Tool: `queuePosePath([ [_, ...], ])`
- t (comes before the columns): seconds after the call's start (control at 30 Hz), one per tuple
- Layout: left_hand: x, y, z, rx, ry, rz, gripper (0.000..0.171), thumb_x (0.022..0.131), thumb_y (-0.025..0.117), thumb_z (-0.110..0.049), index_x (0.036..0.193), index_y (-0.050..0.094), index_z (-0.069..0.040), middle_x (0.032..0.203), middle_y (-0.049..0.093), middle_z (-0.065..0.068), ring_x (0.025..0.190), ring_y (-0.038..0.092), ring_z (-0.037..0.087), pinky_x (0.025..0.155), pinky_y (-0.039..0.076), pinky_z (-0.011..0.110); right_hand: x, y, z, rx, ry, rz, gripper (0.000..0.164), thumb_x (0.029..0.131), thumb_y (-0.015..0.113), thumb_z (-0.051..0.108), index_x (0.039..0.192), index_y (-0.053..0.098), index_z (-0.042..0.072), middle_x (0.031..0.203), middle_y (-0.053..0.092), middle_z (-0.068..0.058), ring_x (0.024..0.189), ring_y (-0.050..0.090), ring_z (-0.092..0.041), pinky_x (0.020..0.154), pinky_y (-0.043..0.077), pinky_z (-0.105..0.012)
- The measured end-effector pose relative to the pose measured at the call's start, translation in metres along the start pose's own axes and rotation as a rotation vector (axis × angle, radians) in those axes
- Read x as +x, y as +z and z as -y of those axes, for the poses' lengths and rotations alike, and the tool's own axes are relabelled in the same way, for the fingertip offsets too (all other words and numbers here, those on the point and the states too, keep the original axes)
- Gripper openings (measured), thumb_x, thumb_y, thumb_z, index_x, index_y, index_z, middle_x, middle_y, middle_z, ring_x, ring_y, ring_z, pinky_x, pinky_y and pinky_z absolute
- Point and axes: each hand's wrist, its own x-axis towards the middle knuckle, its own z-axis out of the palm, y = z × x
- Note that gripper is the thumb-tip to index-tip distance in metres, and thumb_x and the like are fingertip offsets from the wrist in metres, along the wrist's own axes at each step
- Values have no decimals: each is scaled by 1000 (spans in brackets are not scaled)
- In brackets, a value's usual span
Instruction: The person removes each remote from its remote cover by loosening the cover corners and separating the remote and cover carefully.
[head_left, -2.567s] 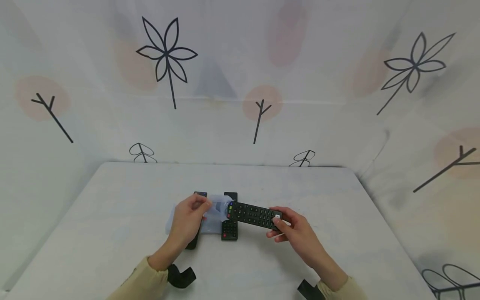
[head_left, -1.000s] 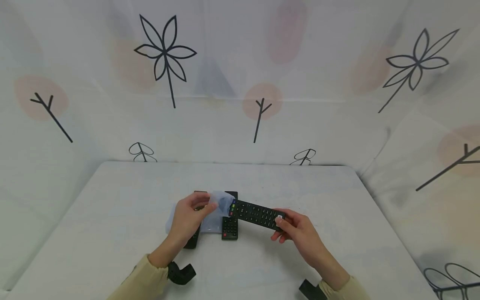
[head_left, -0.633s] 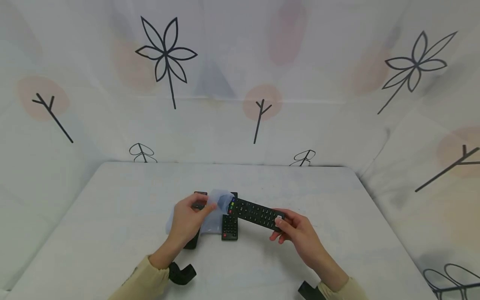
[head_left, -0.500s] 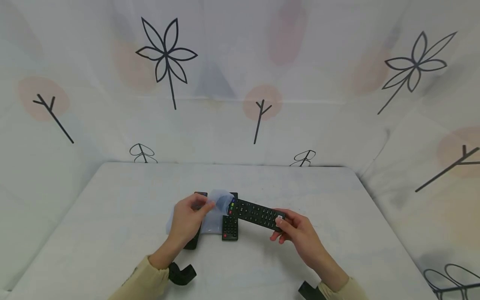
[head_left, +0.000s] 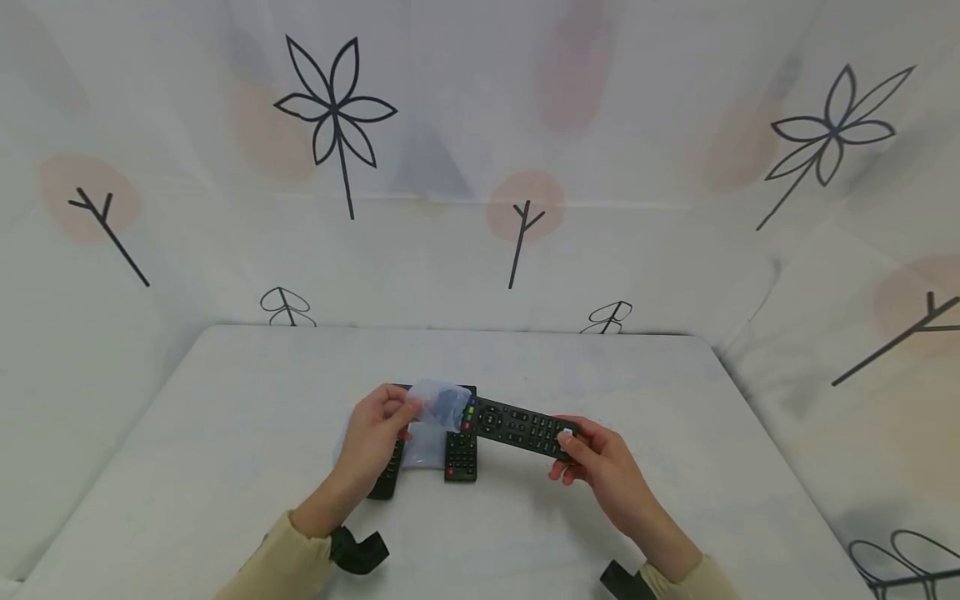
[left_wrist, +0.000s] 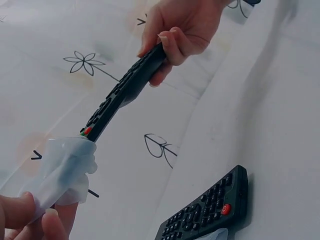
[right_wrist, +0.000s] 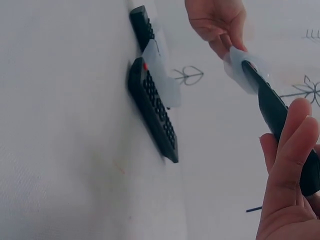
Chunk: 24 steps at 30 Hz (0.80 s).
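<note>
My right hand (head_left: 609, 471) grips a black remote control (head_left: 517, 427) by its right end, thumb on the button side. The remote's left end, with coloured buttons beside it, sits inside the mouth of a translucent bluish plastic bag (head_left: 444, 405). My left hand (head_left: 369, 437) pinches the far end of that bag between thumb and fingers; in the left wrist view the bag (left_wrist: 70, 167) looks crumpled around the remote's tip. Remote and bag are held above the table, as the right wrist view shows the remote (right_wrist: 272, 107) raised.
Beneath the hands, a second remote (head_left: 461, 458) and a third remote (head_left: 386, 482) lie on the white table (head_left: 510, 533). Another bluish plastic bag (head_left: 425, 450) lies between them, partly hidden by my left hand. A patterned cloth wall (head_left: 450, 267) stands behind the table.
My right hand and the remote have shifted slightly right. My left hand rose a little with the bag, then drew slightly left, and the bag now stretches out longer.
</note>
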Motion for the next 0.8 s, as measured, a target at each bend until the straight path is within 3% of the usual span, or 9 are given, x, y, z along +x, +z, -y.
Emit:
queuePosePath([
  [0.07, 0, -1, 0, -27, -18, 12, 7, 100, 59, -5, 100, 57, 2, 95, 73, 7, 88, 63, 24, 67, 51, 27, 0, 0, 0, 0, 11, -13, 38, 102, 56, 15, 136, 51, -2, 115, 64, -18, 76, 66, -23, 69, 54, -28],
  [0.47, 0, -3, 1, -124, -60, 77, 12, 105, 47, -11, 104, 51, 1, 95, 70, 8, 92, 66, 18, 75, 51, 31, -2, 0, 3, 22, 32, -74, 36, 103, 54, 11, 137, 52, 1, 114, 63, -19, 76, 65, -23, 68, 53, -27],
  [0.63, 0, -2, 3, -132, -44, 75, 14, 107, 45, -13, 106, 50, 1, 97, 68, 9, 91, 65, 20, 74, 52, 30, -1, -1, 2, 28, 34, -72, 36, 103, 53, 11, 137, 51, 1, 113, 63, -18, 76, 65, -23, 69, 53, -27],
  [0.8, 3, -3, 3, -83, -6, 79, 8, 104, 51, -6, 107, 51, 1, 88, 68, 8, 89, 63, 22, 71, 54, 31, -2, -3, 2, 26, 23, -73, 36, 103, 54, 11, 137, 51, -1, 112, 63, -18, 76, 65, -22, 69, 54, -27],
])
